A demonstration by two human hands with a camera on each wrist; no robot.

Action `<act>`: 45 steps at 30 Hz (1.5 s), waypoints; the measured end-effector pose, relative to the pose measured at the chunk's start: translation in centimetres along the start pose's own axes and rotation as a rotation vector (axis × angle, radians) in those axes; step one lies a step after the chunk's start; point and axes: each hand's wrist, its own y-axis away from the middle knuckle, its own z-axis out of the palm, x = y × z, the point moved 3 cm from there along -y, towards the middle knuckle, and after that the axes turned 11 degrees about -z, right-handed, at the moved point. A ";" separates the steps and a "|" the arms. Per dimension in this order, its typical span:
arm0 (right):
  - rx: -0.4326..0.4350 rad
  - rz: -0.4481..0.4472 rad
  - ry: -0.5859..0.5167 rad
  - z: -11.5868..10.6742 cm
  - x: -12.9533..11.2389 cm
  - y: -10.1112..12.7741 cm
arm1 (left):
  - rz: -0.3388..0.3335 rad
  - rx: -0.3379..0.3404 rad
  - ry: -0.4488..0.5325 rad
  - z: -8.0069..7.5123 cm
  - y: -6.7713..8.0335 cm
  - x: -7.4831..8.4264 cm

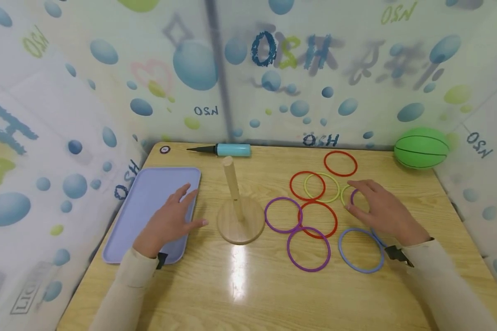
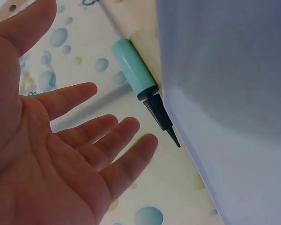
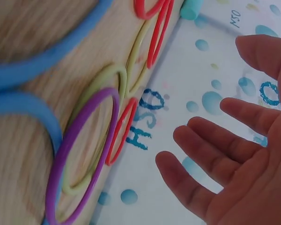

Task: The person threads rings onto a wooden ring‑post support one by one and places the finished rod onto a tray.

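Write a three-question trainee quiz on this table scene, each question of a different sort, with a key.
1. True or false: the left hand grips the wooden peg stand.
2. Which hand hovers over the rings? A) left B) right C) both
3. Fill in: the green ball sits at the table's far ______ corner.

Key
1. False. It lies open over the lilac tray, gripping nothing.
2. B. The right hand, fingers spread, is above a purple ring and a yellow-green ring.
3. Right.
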 end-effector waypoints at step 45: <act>-0.261 -0.074 -0.480 6.6 -4.8 -2.1 | 0.060 -0.221 0.390 4.0 -1.8 4.1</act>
